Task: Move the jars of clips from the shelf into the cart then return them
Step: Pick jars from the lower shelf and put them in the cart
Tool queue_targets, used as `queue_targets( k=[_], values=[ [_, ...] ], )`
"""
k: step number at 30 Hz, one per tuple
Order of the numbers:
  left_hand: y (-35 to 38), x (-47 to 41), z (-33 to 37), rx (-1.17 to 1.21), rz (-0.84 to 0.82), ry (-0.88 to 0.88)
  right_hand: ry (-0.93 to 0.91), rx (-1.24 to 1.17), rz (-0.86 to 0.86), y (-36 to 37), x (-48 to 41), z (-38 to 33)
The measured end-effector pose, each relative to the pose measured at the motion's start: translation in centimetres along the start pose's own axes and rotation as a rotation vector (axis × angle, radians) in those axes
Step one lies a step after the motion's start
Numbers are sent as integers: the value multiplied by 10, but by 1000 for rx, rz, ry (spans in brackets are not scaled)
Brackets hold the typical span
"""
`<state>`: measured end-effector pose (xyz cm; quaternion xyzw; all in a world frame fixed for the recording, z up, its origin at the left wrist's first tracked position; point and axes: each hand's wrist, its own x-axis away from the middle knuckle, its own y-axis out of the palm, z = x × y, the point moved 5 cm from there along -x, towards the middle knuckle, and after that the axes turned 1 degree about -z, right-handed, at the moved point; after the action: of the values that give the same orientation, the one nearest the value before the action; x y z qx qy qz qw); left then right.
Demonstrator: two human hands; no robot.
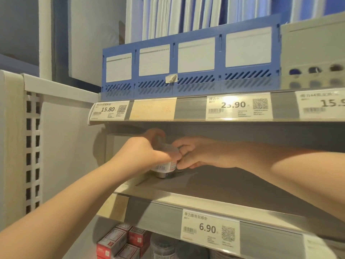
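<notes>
One jar (pixel 164 166) stands upright, long axis vertical, at the left end of the middle shelf (pixel 233 186), its barcode label facing out. The left hand (pixel 143 152) clamps curled fingers over its clear lid; the right hand (pixel 201 154) pinches its right side. Readable price tags (pixel 109 111): 15.80, 23.90, 6.90. Above sits one blue rack (pixel 186 58) with four blank panels.

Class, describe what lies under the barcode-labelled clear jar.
A grey shelf board lies under the clear plastic jar, held by the left hand and right hand. Shadow hides whether its base touches.
</notes>
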<state>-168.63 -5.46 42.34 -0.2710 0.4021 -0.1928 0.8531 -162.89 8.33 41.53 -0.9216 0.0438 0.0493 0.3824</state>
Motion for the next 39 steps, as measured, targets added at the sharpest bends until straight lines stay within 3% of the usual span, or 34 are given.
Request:
queue_targets(
  k=[3, 6, 11, 18, 23, 39],
  values=[
    [9, -6, -1, 21, -2, -10, -28, -8, -39, 1, 8, 0],
    [19, -11, -6, 176, -33, -11, -77, -5, 31, 2, 8, -1],
    [23, -17, -8, 228, -8, 37, -204, 17, 113, 4, 5, -12],
    [19, 5, -21, 215, 129, 120, -37, 124, 394, -12, -16, -1],
    [21, 10, -22, 166, 163, 195, 65, 208, 385, -14, -33, 10],
    [18, 9, -33, 163, 219, 130, -20, 171, 530, 7, -55, 45]
  ],
)
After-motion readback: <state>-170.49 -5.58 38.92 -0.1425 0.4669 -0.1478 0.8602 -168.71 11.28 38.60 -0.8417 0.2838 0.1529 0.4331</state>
